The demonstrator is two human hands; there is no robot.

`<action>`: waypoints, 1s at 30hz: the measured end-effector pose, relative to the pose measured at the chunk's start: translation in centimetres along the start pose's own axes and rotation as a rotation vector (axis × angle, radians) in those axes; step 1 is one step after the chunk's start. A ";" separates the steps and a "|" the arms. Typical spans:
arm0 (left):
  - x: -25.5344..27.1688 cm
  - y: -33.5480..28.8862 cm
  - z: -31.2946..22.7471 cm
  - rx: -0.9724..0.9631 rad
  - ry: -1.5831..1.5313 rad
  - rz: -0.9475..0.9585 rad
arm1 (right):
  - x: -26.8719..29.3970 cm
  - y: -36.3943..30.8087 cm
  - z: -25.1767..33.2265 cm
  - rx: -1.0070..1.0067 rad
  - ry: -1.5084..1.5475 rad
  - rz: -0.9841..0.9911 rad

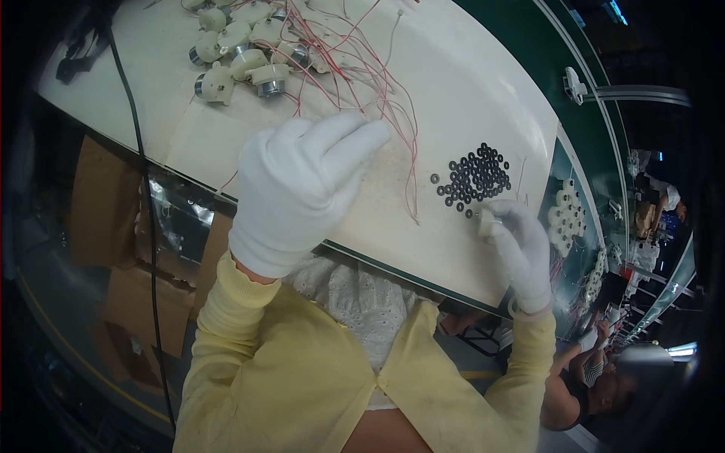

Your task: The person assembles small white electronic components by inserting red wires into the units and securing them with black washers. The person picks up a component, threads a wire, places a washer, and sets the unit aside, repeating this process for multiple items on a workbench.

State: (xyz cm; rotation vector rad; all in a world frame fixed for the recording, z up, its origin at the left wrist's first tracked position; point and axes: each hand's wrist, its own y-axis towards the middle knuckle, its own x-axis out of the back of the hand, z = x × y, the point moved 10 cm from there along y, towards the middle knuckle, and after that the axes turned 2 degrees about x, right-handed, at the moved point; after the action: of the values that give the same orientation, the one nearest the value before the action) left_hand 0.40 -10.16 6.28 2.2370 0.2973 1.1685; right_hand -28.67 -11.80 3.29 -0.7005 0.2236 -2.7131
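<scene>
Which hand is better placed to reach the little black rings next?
Probably the right hand: it's beside the black rings, holding a white piece. The left hand is farther away, near the red wires.

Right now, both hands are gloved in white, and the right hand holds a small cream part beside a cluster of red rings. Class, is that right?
Not quite: the head view shows that the rings are black, not red. The left hand and right hand are gloved in white, and the right holds a small cream part beside them.

Two foreground hands (302,166); one held part (487,224); dozens of rings (477,178); ten-plus piled motors (269,74)
</scene>
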 end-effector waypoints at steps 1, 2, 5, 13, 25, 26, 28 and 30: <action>-0.1 0.0 0.1 -0.005 -0.011 -0.003 | 0.1 0.0 0.1 0.014 -0.019 -0.008; -0.2 0.0 0.3 -0.012 -0.022 -0.007 | 0.0 0.0 0.4 0.045 -0.044 -0.004; -0.3 0.1 0.4 -0.005 -0.037 -0.011 | -0.3 -0.1 2.4 0.222 -0.206 0.004; -0.5 0.1 0.6 0.017 -0.065 0.002 | -4.6 0.3 9.1 0.628 -0.884 0.088; -0.6 0.2 0.6 0.029 -0.044 0.044 | -4.5 -2.5 8.2 0.592 -1.203 0.278; -0.6 0.3 0.5 0.028 -0.046 0.063 | -4.5 -2.6 8.1 0.588 -1.216 0.281; -0.7 0.4 0.4 0.018 -0.047 0.092 | -4.7 -2.6 8.1 0.582 -1.241 0.288; -0.7 0.4 0.3 0.002 -0.038 0.104 | -5.2 -2.6 8.5 0.567 -1.296 0.287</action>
State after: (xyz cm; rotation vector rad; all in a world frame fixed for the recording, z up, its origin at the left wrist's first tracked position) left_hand 0.19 -10.97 5.89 2.2975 0.1693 1.1779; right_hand -20.89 -8.14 8.93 -1.7962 -0.6537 -1.4641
